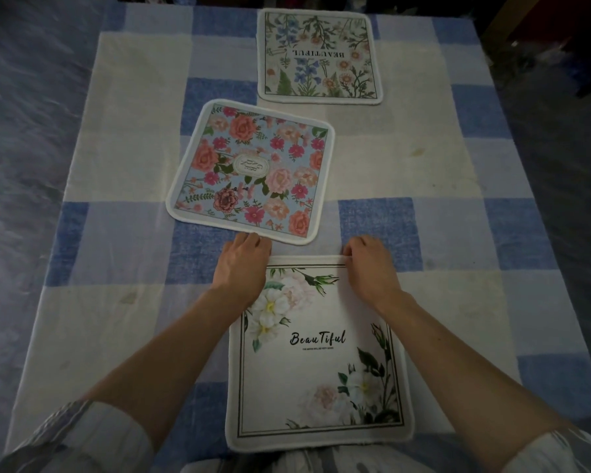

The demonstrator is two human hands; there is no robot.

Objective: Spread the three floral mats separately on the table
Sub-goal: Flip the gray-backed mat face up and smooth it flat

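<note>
The checked tablecloth (123,158) lies bare along the whole left side, a wide strip of room from the far edge to the near one. Next comes the pink-flower mat (253,169), flat in the middle of the table and turned a little, so that its near right corner dips toward the person. Its far right corner comes near the wildflower mat's near left corner without touching it.

The left hand (244,268) reaches forward, forearm bare, the sleeve (75,435) rolled up past the elbow. It rests over the far left corner of the white mat (318,370), knuckles up, fingers bent, their tips just beside the pink-flower mat's near edge. The corner is hidden under the hand, so I cannot tell if the fingers grip it.

The white mat lies flat and square to the person, nearest of the 3, its near edge at the table's near edge. Only a narrow strip of cloth parts its far edge from the pink-flower mat. The wildflower mat (318,56) lies flat at the far end, well apart from the white one.

The right hand (372,271) pinches the white mat's far edge near its right corner, fingers curled. Right of the mats the cloth is bare.
</note>
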